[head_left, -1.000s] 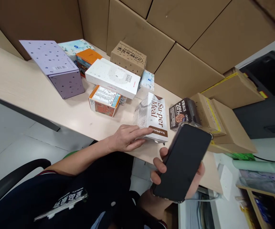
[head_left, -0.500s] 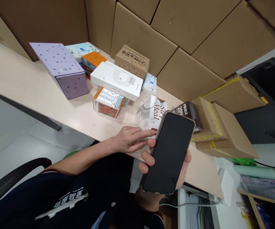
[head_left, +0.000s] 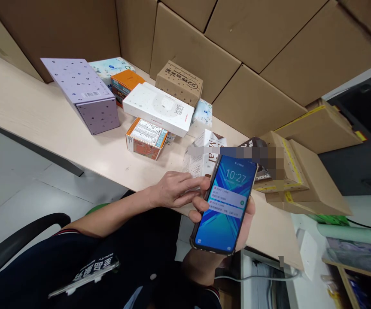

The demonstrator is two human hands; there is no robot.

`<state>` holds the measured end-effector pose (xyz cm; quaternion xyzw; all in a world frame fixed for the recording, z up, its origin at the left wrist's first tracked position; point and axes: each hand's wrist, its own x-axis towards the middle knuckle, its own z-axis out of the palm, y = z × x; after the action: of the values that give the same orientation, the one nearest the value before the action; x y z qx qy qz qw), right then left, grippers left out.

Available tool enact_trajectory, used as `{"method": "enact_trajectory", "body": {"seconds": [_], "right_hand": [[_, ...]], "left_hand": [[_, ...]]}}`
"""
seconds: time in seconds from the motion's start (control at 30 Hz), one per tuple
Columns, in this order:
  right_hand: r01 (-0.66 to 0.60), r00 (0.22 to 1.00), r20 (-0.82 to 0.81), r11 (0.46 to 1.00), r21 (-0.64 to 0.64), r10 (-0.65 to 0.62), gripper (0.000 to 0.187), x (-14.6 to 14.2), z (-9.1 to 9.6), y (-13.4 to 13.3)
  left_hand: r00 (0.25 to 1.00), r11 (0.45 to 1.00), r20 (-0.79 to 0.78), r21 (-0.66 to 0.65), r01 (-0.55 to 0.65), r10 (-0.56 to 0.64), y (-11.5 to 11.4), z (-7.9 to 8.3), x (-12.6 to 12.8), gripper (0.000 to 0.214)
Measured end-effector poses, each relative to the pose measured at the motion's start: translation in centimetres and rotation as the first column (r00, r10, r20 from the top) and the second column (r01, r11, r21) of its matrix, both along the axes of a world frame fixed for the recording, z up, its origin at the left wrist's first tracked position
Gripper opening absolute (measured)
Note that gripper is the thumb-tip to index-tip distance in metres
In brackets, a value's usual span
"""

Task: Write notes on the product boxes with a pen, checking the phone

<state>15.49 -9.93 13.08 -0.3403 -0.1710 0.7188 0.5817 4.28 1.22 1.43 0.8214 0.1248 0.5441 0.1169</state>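
My right hand point(head_left: 201, 206) grips a smartphone point(head_left: 226, 201) above the desk's near edge, and its lit screen reads 10:27 with notifications. Resting on the desk, my left hand point(head_left: 172, 189) has its fingers stretched out, the fingertips touching the near end of a white "Su-per Meal" box point(head_left: 201, 154). The phone hides part of that box. A dark snack box point(head_left: 256, 146) sits just right of it, partly blurred.
The light wooden desk point(head_left: 27, 111) carries a purple dotted box point(head_left: 85, 94), a white power bank box point(head_left: 158, 107), orange boxes point(head_left: 145, 138), a brown carton point(head_left: 179, 82) and flat cardboard mailers point(head_left: 301, 171). Large cartons point(head_left: 253, 43) wall the back. A chair arm point(head_left: 14, 244) is lower left.
The phone moved left and up over the white box, and its dark screen has lit up. My left hand stayed on the box.
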Motion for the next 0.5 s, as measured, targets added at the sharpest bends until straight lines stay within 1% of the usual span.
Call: {"method": "enact_trajectory", "body": {"seconds": [0.1,0.17,0.2,0.27,0.33,0.4,0.43,0.47,0.5], "right_hand": [[-0.026,1.000,-0.009,1.000,-0.009,0.026,0.072,0.2,-0.1,0.0],[-0.045,0.999,0.023,0.999,-0.011,0.045,0.069,0.5,-0.3,-0.1],[-0.034,0.998,0.051,0.999,-0.015,0.034,0.066,0.8,-0.4,-0.1],[0.047,0.992,0.120,0.999,-0.024,-0.044,0.062,1.6,-0.7,-0.4],[0.187,0.961,0.213,0.982,-0.019,-0.178,0.060,2.7,-0.9,-0.8],[0.341,0.884,0.337,0.940,0.006,-0.323,0.063,4.0,-1.0,-1.6],[0.406,0.820,0.431,0.913,0.027,-0.378,0.066,4.7,-1.0,-2.1],[0.460,0.710,0.576,0.886,0.058,-0.406,0.069,5.3,-1.1,-2.7],[0.500,0.563,0.716,0.860,0.102,-0.412,0.074,6.0,-1.2,-3.2]], "left_hand": [[1.000,1.000,-0.004,-0.003,0.007,-0.007,0.1,-0.2,0.0,0.029],[1.000,1.000,-0.002,-0.007,0.016,-0.016,0.1,-0.2,0.0,0.029],[1.000,1.000,-0.002,-0.011,0.021,-0.021,0.1,-0.2,-0.1,0.030],[1.000,0.999,-0.008,-0.017,0.029,-0.030,0.1,-0.1,-0.2,0.033],[0.999,0.999,-0.011,-0.007,0.032,-0.032,0.2,-0.1,-0.2,0.037],[1.000,0.999,-0.004,0.012,0.031,-0.030,0.3,-0.1,-0.2,0.039],[1.000,0.999,0.000,0.019,0.029,-0.029,0.3,-0.1,-0.2,0.040],[1.000,0.999,0.004,0.024,0.029,-0.029,0.4,-0.1,-0.2,0.041],[1.000,0.999,0.004,0.025,0.029,-0.029,0.4,-0.1,-0.1,0.043]]}}
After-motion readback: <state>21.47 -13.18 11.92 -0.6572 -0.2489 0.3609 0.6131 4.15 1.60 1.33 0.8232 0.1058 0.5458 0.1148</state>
